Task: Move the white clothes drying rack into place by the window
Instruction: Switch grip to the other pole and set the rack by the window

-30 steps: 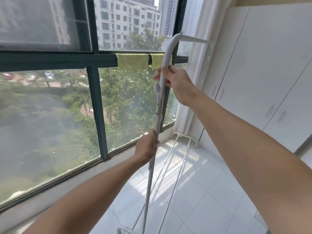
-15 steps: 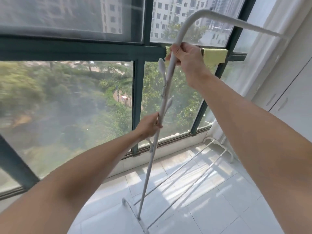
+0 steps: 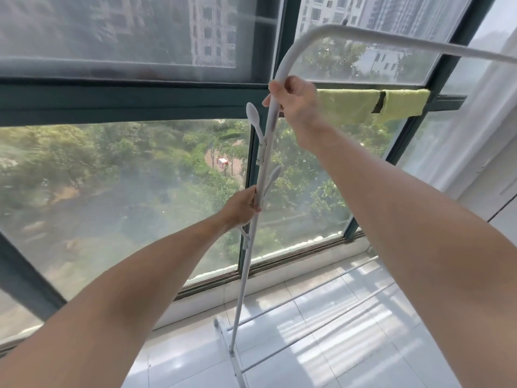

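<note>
The white clothes drying rack (image 3: 242,278) stands on the tiled floor close to the window (image 3: 134,175). Its near upright post rises in front of me, with small paddle-shaped hooks on it, and bends at the top into a rail running right. My right hand (image 3: 291,100) grips the post high up, just below the bend. My left hand (image 3: 242,207) grips the same post lower down, near the middle. The rack's base foot and two low rails lie along the floor toward the right.
A yellow-green cloth (image 3: 372,103) hangs on the dark window frame to the right of my right hand. White cabinets (image 3: 500,203) and a sheer curtain (image 3: 470,113) stand at the right. A low sill (image 3: 212,298) runs under the glass. White floor tiles (image 3: 321,359) spread below.
The rack's post and base have shifted left along the window and nearer the sill. Both hands keep their grip, and my view has turned left and come closer.
</note>
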